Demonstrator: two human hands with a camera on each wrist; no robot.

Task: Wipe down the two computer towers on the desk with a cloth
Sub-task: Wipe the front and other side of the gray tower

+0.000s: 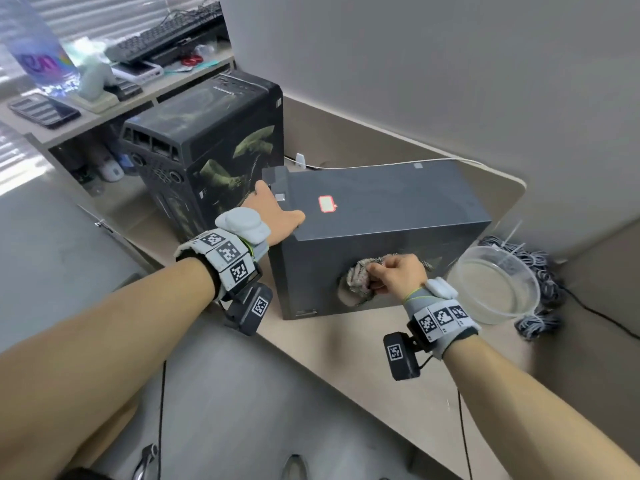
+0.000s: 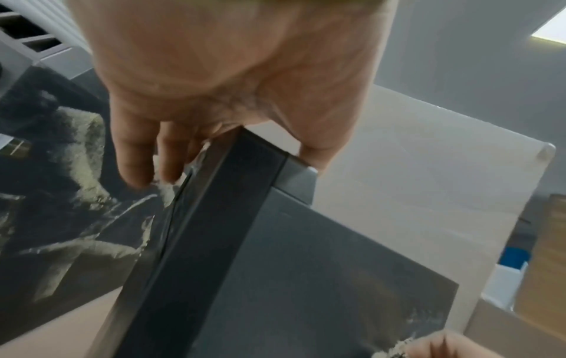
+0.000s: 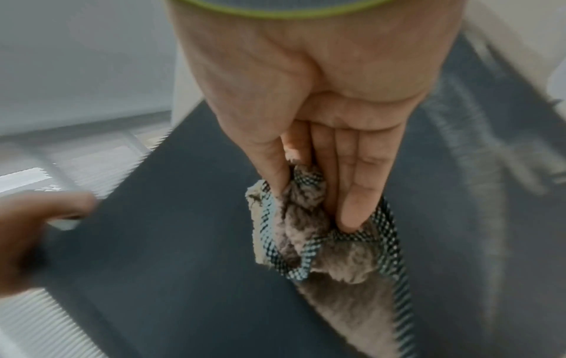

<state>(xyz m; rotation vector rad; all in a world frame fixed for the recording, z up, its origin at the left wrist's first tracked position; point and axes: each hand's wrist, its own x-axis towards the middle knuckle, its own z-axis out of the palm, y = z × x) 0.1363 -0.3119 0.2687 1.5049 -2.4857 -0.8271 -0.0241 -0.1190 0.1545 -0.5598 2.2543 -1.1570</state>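
Checked cloth (image 1: 360, 284) sits bunched in the right hand's (image 1: 398, 275) curled fingers, pressed on the grey tower's (image 1: 381, 216) near side; left hand (image 1: 273, 211) clasps its ten-o'clock top corner.

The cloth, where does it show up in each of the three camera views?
Head: cloth, lower centre, gripped by the right hand.
Left wrist: a scrap at the bottom edge.
Right wrist: centre, bunched under the fingers.
Shared landmark: the grey tower, against which the cloth lies.
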